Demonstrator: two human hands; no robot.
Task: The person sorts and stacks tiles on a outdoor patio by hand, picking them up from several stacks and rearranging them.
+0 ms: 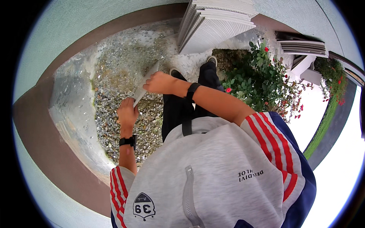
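- Light-grey thin panel point(140, 94) held tilted over the gravel bed point(110, 114), nearer its right edge.
- Left hand point(127, 111): fingers and thumb closed on the panel's near end.
- Right hand point(157, 83): fingers curled round it farther up.
- Step, my read: two-handed handling. Next move calls for matched grips.
- Panel stack point(216, 30) past bed's far right corner.

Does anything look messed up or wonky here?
A bit: the stack of pale panels at the top of the picture has uneven edges, some jutting past others. The thin pale sheet held by the left hand and right hand shows no obvious damage.
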